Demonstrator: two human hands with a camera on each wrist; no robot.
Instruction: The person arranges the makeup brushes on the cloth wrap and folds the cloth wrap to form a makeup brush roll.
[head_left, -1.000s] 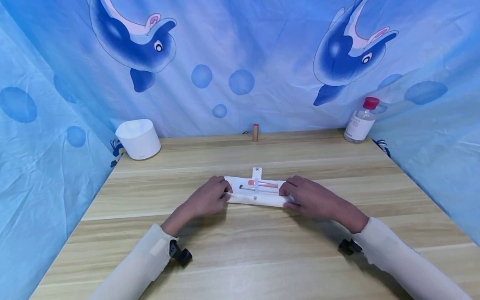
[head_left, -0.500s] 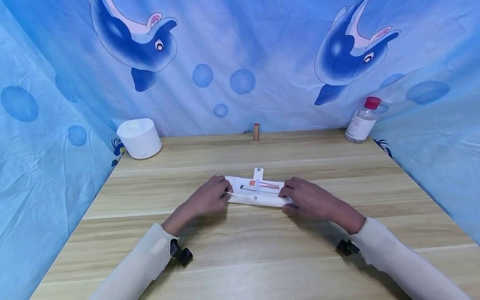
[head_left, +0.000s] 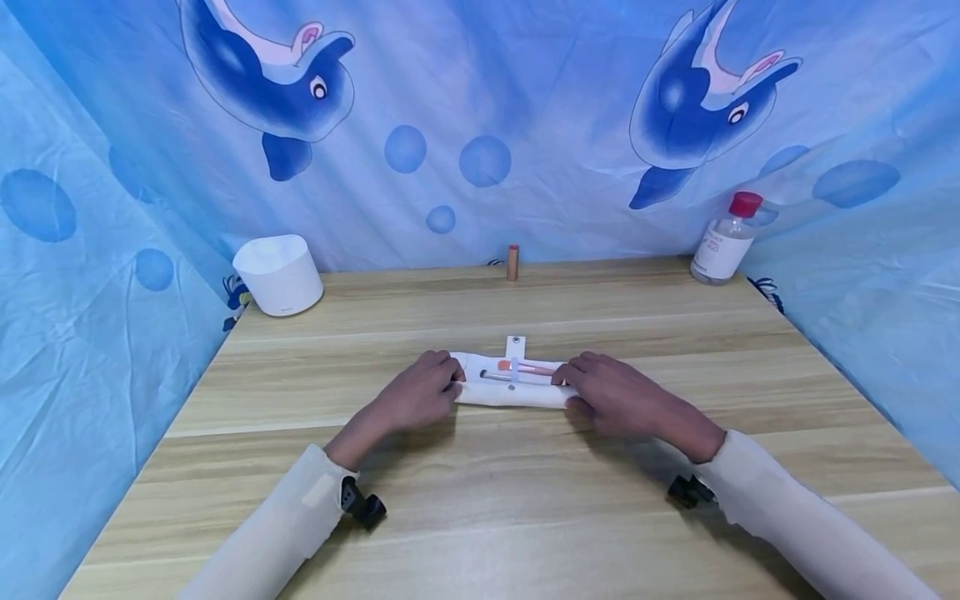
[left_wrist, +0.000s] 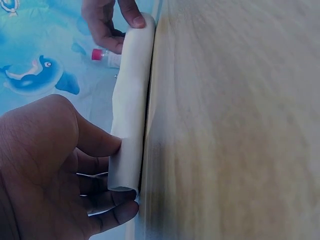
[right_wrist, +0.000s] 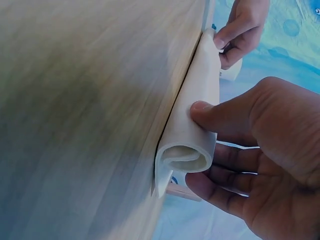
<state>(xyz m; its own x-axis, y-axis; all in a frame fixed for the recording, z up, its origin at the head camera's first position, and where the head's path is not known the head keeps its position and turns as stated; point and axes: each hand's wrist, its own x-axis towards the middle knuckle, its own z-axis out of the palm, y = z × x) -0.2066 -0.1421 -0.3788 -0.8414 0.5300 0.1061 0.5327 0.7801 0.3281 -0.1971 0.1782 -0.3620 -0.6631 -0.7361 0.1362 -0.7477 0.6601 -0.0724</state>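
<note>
A white roll-up brush pouch lies on the table, its near side rolled into a tube. Two makeup brushes show in the part still flat: one with a pink handle and orange-pink tip, one pale with a dark tip. Beyond them a snap strap points away. My left hand grips the roll's left end, thumb on the near side in the left wrist view. At the other end my right hand grips it likewise; the right wrist view shows the coiled end. The brushes' right ends are hidden.
Along the table's back edge stand a white container at left, a small copper-coloured tube in the middle and a red-capped clear bottle at right. A blue dolphin-print curtain hangs behind.
My right hand has shifted slightly left and inward. The roll's near edge at the right has moved a little away from me. The left hand looks almost unmoved.
</note>
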